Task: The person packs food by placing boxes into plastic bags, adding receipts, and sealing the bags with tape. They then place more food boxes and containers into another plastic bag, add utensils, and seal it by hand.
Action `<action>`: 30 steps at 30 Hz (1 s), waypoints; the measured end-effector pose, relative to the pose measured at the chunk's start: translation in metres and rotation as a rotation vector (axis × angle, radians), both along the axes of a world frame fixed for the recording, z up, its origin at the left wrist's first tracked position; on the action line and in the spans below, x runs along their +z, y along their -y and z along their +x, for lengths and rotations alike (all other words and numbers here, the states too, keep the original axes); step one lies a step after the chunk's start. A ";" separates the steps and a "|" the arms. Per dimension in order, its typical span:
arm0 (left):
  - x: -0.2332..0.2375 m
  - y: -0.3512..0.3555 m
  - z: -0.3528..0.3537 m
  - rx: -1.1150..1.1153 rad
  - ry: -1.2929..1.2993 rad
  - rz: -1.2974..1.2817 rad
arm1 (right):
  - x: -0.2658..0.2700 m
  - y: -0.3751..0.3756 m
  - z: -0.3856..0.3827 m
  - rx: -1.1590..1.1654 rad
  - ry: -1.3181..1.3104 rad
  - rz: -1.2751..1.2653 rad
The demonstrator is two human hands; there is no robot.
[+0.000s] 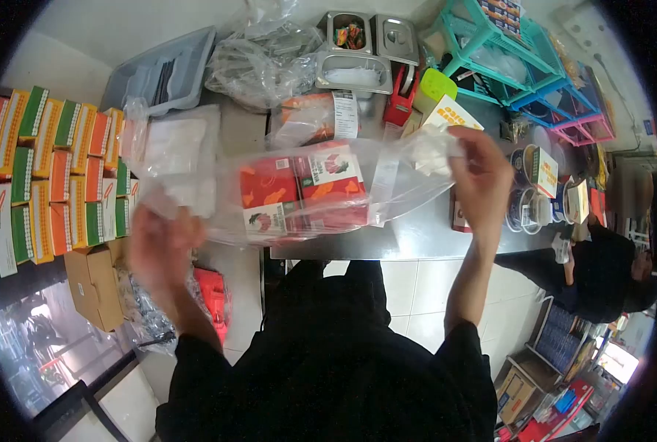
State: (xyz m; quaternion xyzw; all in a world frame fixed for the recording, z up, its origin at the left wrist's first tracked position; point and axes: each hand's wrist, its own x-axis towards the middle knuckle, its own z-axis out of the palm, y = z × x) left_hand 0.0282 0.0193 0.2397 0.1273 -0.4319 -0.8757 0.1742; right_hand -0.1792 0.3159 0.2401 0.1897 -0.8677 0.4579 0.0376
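A clear plastic bag [418,193] is stretched across the steel table in front of me. Two red printed boxes [273,183] lie side by side inside it, seen through the film. At the bag's right end, my right hand [483,173] is closed, with the bunched film pinched between thumb and fingers. My left hand [165,243] is blurred by motion but appears closed on the bag's left end. Just beyond that hand lies a stack of flat white bags [181,151].
Stacked small colored boxes [41,177] stand at left, near a grey tray [162,70]. Behind lie crumpled plastic [266,66], steel containers [354,72] and a red tape dispenser [400,99]. Teal baskets [490,59] and tubs [523,210] are right; another person [597,272] stands beyond.
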 end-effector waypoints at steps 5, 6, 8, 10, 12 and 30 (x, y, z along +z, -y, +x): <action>0.047 -0.018 0.009 0.001 -0.098 -0.258 | 0.015 0.013 0.004 0.110 -0.226 -0.147; 0.049 -0.015 0.009 0.000 -0.103 -0.256 | 0.021 0.013 0.008 0.123 -0.233 -0.152; 0.049 -0.006 0.008 -0.165 -0.138 -0.344 | 0.017 0.010 0.004 0.140 -0.196 -0.239; 0.039 -0.004 0.006 -0.095 -0.081 -0.291 | 0.027 -0.002 0.008 0.144 0.070 -0.272; 0.026 0.000 0.010 -0.044 -0.015 -0.240 | 0.013 -0.045 -0.003 0.226 0.258 -0.166; 0.025 -0.011 -0.007 -0.079 0.292 -0.551 | -0.226 -0.176 0.027 -0.519 0.446 0.659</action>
